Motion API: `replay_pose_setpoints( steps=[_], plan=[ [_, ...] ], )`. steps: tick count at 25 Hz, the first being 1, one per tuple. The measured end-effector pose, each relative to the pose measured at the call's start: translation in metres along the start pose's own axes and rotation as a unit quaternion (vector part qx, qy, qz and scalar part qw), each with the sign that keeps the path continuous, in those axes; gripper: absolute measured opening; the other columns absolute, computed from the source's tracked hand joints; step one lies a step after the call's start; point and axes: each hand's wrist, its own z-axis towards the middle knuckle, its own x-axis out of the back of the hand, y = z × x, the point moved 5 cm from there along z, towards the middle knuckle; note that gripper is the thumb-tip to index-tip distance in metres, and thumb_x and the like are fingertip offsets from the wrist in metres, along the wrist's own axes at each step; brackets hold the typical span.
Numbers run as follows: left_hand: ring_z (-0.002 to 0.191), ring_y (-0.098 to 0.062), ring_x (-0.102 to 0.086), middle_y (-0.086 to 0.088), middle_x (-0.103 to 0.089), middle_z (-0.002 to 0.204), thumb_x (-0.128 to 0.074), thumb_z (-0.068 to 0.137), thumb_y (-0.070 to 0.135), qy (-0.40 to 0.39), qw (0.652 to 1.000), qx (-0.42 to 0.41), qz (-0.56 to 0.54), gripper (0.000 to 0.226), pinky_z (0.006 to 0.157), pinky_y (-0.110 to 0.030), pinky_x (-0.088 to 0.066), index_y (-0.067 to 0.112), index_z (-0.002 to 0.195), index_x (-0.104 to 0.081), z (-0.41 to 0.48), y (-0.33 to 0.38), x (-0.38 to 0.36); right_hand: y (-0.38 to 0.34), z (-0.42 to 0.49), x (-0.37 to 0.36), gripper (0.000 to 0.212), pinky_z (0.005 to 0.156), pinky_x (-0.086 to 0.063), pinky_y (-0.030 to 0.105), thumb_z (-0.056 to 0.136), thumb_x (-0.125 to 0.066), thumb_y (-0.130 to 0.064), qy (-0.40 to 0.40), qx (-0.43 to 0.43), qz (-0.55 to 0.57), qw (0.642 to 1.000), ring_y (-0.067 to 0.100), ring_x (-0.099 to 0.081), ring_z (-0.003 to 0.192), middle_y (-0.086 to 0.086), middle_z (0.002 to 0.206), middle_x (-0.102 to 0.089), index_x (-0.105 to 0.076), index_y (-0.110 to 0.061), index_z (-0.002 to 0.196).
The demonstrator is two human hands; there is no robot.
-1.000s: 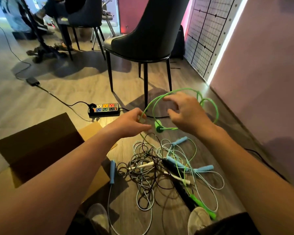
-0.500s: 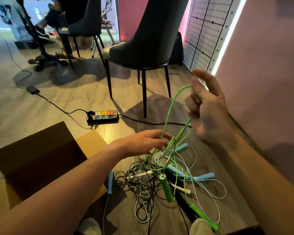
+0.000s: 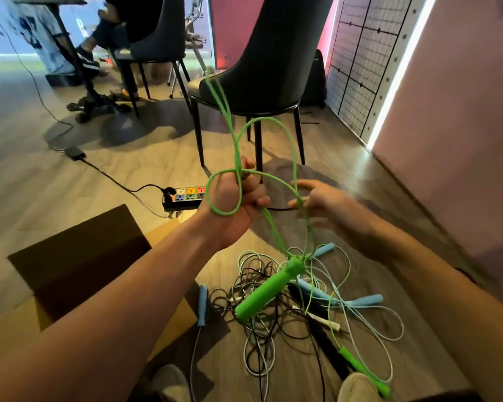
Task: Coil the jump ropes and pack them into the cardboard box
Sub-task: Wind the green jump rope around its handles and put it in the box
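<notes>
My left hand (image 3: 238, 198) is raised and grips several loops of a green jump rope (image 3: 291, 152); one loop wraps round the fist and others stick up towards the chair. One green handle (image 3: 269, 288) dangles below the hand over the pile. My right hand (image 3: 317, 201) is blurred, fingers spread, touching the hanging green strands. The rope's other green handle (image 3: 363, 372) lies on the floor by my right shoe. A tangled pile of jump ropes (image 3: 273, 311) with blue, white and black handles lies on the floor. The open cardboard box (image 3: 79, 265) is at the left.
A black chair (image 3: 270, 62) stands just behind the hands. A power strip (image 3: 186, 195) with its cable lies on the wooden floor left of it. A pink wall (image 3: 453, 126) runs along the right. Another chair and a seated person's legs are far back left.
My left hand rose from the pile and closed round green loops. My right hand came down from holding the rope high and now touches the strands. The green handle lifted off the floor.
</notes>
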Motion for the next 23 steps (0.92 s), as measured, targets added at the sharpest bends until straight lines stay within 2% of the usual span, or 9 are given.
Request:
replay_pose_setpoints(
  steps=[2,4,7,9,11,14,17,20,23],
  plan=[
    [0.043,-0.008,-0.022,0.007,-0.028,0.051,-0.028,0.106,0.016,0.041,0.999,0.004,-0.020,0.030,0.047,-0.022,-0.035,0.019,0.083,-0.046,0.001,0.005,0.006,0.009,-0.008,-0.035,0.036,0.095,-0.053,0.039,0.088,-0.064,-0.027,-0.193,-0.044,-0.023,0.980,0.022,-0.070,0.108,0.005,0.116,-0.074,-0.058,-0.029,0.123],
    [0.048,-0.011,-0.036,0.003,-0.039,0.055,-0.029,0.105,0.015,0.098,0.995,0.017,0.028,0.027,0.053,-0.026,-0.044,0.016,0.089,-0.051,0.000,0.002,0.019,0.012,-0.011,-0.047,0.022,0.082,-0.057,0.033,0.103,-0.054,-0.031,-0.235,-0.060,-0.038,0.969,0.022,-0.073,0.097,0.009,0.106,-0.077,-0.064,-0.018,0.117],
    [0.084,-0.027,-0.067,-0.011,-0.069,0.089,-0.028,0.105,0.039,0.130,0.947,0.142,0.258,0.044,0.080,-0.041,-0.054,0.012,0.105,-0.062,-0.005,-0.011,0.049,0.013,-0.003,-0.038,0.045,0.061,-0.056,0.029,0.107,-0.039,-0.042,-0.132,-0.089,0.010,0.987,0.023,-0.070,0.075,0.018,0.093,-0.075,-0.067,-0.006,0.109],
    [0.093,-0.030,-0.070,-0.012,-0.073,0.106,-0.021,0.105,0.053,0.058,0.856,0.242,0.453,0.060,0.079,-0.039,-0.053,0.013,0.116,-0.065,-0.013,-0.023,0.061,0.016,0.004,-0.031,0.049,0.054,-0.056,0.028,0.108,-0.037,-0.041,-0.036,-0.131,0.109,0.985,0.021,-0.066,0.063,0.018,0.083,-0.071,-0.065,0.000,0.107],
    [0.097,-0.031,-0.071,-0.011,-0.072,0.112,-0.023,0.105,0.053,-0.043,0.784,0.291,0.547,0.060,0.078,-0.039,-0.054,0.013,0.122,-0.064,-0.020,-0.038,0.055,0.020,0.008,-0.027,0.050,0.050,-0.056,0.026,0.109,-0.034,-0.040,0.043,-0.159,0.209,0.964,0.019,-0.065,0.061,0.016,0.082,-0.066,-0.064,0.000,0.101],
    [0.099,-0.030,-0.069,-0.011,-0.072,0.109,-0.025,0.098,0.067,-0.126,0.824,0.269,0.484,0.067,0.082,-0.040,-0.056,0.019,0.121,-0.065,-0.020,-0.051,0.029,0.019,0.009,-0.023,0.050,0.053,-0.059,0.028,0.108,-0.033,-0.043,0.101,-0.171,0.278,0.940,0.023,-0.065,0.069,0.015,0.085,-0.062,-0.063,-0.004,0.100],
    [0.070,-0.021,-0.060,-0.007,-0.059,0.082,-0.045,0.092,0.061,-0.163,0.832,0.211,0.487,0.053,0.071,-0.035,-0.052,0.016,0.113,-0.065,-0.018,-0.046,0.010,0.014,0.006,-0.016,0.054,0.053,-0.056,0.030,0.105,-0.033,-0.053,0.113,-0.166,0.272,0.941,0.023,-0.066,0.068,0.014,0.088,-0.063,-0.064,-0.010,0.096],
    [0.053,-0.011,-0.046,0.001,-0.047,0.068,-0.055,0.094,0.049,-0.145,0.857,0.161,0.468,0.040,0.054,-0.029,-0.046,0.011,0.100,-0.063,-0.015,-0.040,0.006,0.011,0.008,-0.006,0.051,0.067,-0.054,0.034,0.104,-0.039,-0.053,0.133,-0.126,0.233,0.955,0.022,-0.067,0.084,0.008,0.086,-0.070,-0.067,-0.013,0.090],
    [0.045,-0.011,-0.045,0.002,-0.048,0.062,-0.053,0.095,0.050,-0.111,0.871,0.089,0.471,0.039,0.046,-0.028,-0.043,0.012,0.094,-0.060,-0.008,-0.026,0.004,0.007,0.007,-0.002,0.039,0.069,-0.057,0.032,0.104,-0.048,-0.039,0.110,-0.117,0.251,0.955,0.021,-0.073,0.074,0.008,0.079,-0.073,-0.065,-0.008,0.086]
  ],
)
